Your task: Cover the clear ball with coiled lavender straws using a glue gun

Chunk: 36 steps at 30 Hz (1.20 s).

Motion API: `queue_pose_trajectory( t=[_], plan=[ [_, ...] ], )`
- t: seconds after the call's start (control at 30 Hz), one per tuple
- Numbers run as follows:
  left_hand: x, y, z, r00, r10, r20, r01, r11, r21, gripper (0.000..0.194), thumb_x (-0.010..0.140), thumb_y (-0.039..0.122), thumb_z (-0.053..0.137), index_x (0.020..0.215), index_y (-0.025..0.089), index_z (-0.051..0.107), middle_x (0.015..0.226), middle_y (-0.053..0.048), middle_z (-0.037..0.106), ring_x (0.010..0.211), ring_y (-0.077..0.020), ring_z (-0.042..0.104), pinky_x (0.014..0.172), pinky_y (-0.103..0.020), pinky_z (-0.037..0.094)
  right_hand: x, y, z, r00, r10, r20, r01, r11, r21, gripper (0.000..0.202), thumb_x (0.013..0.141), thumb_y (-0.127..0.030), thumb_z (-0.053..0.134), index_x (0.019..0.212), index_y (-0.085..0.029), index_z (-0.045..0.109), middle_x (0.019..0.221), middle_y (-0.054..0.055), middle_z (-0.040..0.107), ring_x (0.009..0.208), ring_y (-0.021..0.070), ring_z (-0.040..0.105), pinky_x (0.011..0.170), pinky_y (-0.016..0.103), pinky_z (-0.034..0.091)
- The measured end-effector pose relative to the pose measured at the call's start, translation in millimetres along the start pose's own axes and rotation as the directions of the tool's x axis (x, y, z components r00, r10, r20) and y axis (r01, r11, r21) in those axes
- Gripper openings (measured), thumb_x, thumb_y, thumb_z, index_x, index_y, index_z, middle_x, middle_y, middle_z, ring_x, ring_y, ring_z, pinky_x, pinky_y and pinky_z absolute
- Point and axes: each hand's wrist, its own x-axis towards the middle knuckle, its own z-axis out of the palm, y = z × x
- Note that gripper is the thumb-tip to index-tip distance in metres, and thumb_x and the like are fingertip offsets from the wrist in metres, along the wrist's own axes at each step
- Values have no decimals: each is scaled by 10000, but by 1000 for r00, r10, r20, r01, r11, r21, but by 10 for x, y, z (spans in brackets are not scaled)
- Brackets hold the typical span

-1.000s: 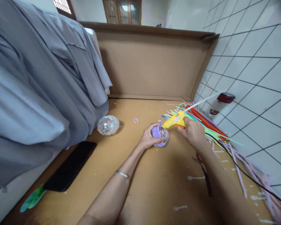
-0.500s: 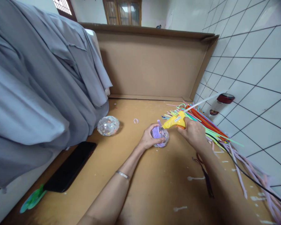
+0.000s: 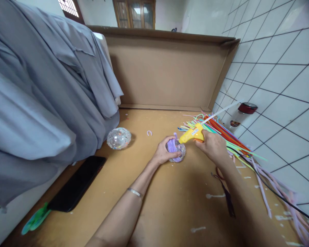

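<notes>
gluing, we judge, the clear bumpy ball banded with fuzzy purple strips, we have it near the middle of the tan tabletop; the next move calls, we think, for a steady ball. our left hand pinches it between thumb and curled fingers, forearm slanting in; our right hand grips the yellow plastic glue gun, tip aimed down at the strips (trigger squeezed or not, we cannot tell).

Cardboard stands at back of your worktop, wall to R, cloth to L. Bowl sits L of ctr, phone nearer you. Craft piece is in your L grip, glue gun in R grip; pipe cleaners lie by wall.
</notes>
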Motion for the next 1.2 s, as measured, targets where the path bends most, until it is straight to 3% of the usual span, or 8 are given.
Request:
queue_pose_trajectory(
  t=[1.2],
  plan=[
    [4, 5, 2, 1000, 9, 10, -10, 1000, 6, 648, 534, 311, 807, 1115, 162, 562, 1159, -90, 599, 1070, -248, 575, 963, -371, 438, -6, -20, 13, 999, 20, -25, -20, 1000, 4, 259, 819, -367, 497, 901, -148, 608, 794, 114, 671, 695, 219, 582, 534, 274, 202]
  ],
)
